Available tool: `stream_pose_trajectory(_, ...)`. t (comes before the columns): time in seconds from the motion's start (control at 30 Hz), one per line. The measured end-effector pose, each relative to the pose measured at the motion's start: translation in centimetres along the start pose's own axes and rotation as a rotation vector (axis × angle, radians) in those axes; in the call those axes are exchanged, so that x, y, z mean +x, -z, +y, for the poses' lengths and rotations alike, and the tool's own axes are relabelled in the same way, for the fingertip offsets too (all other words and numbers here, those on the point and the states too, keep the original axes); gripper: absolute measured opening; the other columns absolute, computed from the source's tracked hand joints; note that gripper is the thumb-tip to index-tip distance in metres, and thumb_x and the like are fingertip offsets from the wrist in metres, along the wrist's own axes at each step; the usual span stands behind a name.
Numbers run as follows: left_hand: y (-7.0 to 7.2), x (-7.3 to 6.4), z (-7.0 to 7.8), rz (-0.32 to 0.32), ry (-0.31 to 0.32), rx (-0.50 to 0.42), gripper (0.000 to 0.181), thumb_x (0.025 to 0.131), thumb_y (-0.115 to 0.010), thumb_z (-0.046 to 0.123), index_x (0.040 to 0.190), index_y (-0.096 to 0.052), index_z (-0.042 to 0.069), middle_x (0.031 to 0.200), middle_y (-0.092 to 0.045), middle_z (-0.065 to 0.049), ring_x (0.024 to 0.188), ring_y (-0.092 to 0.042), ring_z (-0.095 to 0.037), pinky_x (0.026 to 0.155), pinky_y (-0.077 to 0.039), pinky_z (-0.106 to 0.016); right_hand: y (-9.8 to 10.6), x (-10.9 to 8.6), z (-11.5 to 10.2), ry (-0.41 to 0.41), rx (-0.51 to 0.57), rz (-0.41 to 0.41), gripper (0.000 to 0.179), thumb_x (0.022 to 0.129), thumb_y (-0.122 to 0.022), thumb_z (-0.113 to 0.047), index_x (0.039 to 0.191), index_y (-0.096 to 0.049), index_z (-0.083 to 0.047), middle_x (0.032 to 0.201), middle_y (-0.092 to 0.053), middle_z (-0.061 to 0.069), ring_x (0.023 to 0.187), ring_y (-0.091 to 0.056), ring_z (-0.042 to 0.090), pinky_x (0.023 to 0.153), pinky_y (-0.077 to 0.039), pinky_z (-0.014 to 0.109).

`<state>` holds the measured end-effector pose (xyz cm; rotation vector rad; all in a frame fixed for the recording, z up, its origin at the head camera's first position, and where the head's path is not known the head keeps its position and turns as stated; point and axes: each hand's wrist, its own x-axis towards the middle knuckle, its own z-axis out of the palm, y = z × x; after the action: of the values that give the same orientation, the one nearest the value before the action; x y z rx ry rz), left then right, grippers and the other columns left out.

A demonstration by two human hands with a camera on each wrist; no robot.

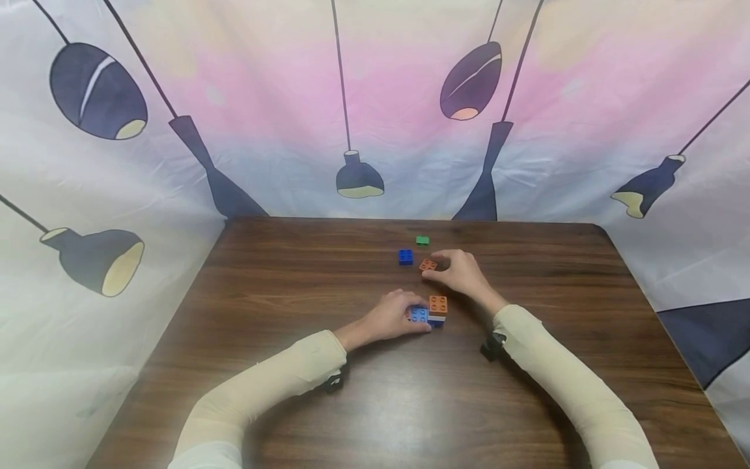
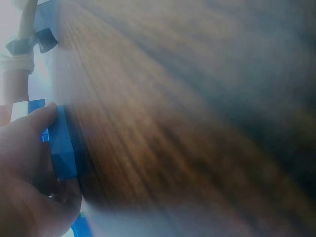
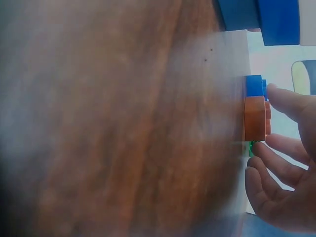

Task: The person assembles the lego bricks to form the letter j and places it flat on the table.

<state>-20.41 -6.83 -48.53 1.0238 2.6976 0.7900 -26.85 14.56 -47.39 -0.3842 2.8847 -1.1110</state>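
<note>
1. My left hand [image 1: 389,316] is clamped on a light-blue, studded plastic brick [image 1: 418,315], just left of the stack of orange, white and dark-blue plastic bricks [image 1: 437,304]. A hard squeeze or twist could tip the brick or knock the stack askew; whether the two touch, I can't tell.
2. Beyond the stack and to its left sits a loose blue, studded plastic brick [image 1: 405,257]. If I sweep in too widely, I could shove it aside.
3. Farthest beyond the stack, slightly left, lies a small green plastic brick [image 1: 422,240]. Overshooting fingertips might nudge it out of easy reach.
4. Beyond the stack, also slightly left, a loose orange, studded plastic brick [image 1: 428,264] sits at an angle; uneven pressure could spin it.
5. My right hand [image 1: 461,271], beyond the stack and to its right, has thumb and fingers apart about that orange brick. I can't tell whether they touch it; closing too high could make them slip.
</note>
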Motion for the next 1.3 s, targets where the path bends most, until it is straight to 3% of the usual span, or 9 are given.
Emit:
stream_pose_trajectory(0.7, 0.2, -0.1, 0.2, 0.0, 0.003, 0.004, 0.049, 0.088, -0.08, 0.042, 0.127, -0.071, 0.013, 0.119, -0.072, -0.001, 0.101, -0.06, -0.013, 0.087, -0.047, -0.03, -0.3, 0.7, 0.3, -0.001, -0.019, -0.027, 0.045, 0.089, -0.08, -0.035, 0.123, -0.071, -0.006, 0.121, -0.072, 0.014, 0.104, -0.068, 0.029, 0.088, -0.055, 0.048)
stream_pose_trajectory(1.3, 0.1, -0.1, 0.2, -0.005, 0.005, 0.004, 0.05, 0.088, -0.08, 0.043, 0.127, -0.07, 0.013, 0.119, -0.072, 0.0, 0.101, -0.06, -0.012, 0.086, -0.047, -0.027, 0.9, -0.6, 0.2, 0.059, -0.003, -0.017, 0.043, 0.091, -0.078, -0.034, 0.126, -0.071, -0.01, 0.127, -0.07, 0.013, 0.123, -0.062, 0.036, 0.099, -0.049, 0.055)
